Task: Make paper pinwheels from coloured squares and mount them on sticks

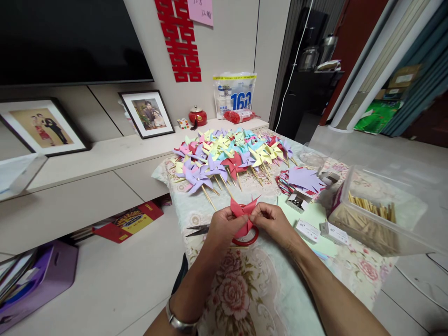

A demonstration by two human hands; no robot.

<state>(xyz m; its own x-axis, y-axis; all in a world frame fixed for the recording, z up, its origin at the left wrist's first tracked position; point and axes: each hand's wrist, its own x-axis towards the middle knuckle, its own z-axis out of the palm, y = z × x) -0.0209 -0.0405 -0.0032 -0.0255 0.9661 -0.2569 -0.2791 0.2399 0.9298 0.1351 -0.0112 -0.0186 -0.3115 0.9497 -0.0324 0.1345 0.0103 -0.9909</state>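
White pack marked "160"

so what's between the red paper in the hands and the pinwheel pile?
Head view: mostly bare floral tablecloth, crossed only by the pinwheels' wooden sticks pointing toward the red paper held by both hands.

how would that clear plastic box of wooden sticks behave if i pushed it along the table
The clear plastic box sits low and wide, so it probably slides rather than tips. The floral tablecloth under it may bunch up. The wooden sticks lie loose, so they would likely shift and rattle.
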